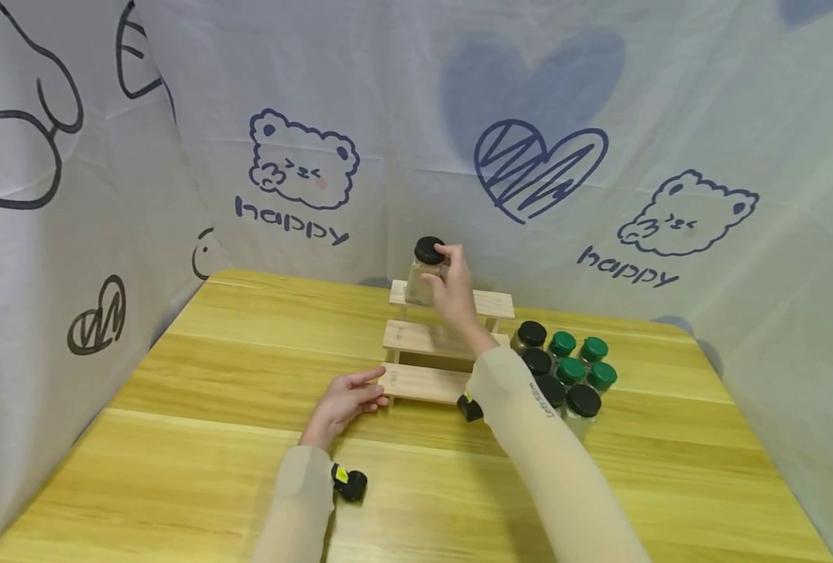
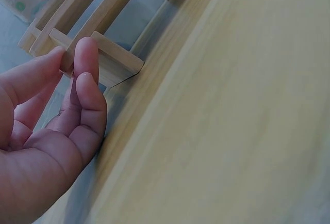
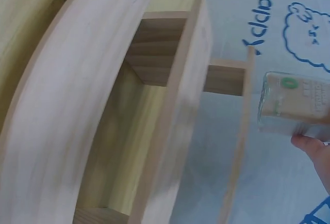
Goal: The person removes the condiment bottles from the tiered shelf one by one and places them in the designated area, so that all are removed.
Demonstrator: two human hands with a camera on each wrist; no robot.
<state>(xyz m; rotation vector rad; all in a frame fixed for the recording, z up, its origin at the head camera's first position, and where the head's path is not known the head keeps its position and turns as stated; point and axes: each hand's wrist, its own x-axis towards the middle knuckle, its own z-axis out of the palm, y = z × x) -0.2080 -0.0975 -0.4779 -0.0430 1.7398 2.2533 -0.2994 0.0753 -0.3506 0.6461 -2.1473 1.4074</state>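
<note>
A three-step wooden rack (image 1: 426, 383) stands on the table. My right hand (image 1: 456, 293) grips a clear glass jar (image 1: 419, 288) with a black lid, upright at the left end of the top step. Light-coloured contents and a green mark on the jar (image 3: 294, 97) show in the right wrist view, where its base appears slightly apart from the top step. My left hand (image 1: 346, 403) holds the left end of the lowest step. Seen from the left wrist, the thumb and fingers of the left hand (image 2: 62, 126) pinch that step's edge.
Right of the rack stand several black-lidded jars (image 1: 583, 400) and several smaller green-lidded jars (image 1: 602, 376), close together, partly hidden by my right sleeve (image 1: 529, 422). Behind the wooden table (image 1: 212, 438) hangs a white cloth (image 1: 416, 94) with bear and heart drawings.
</note>
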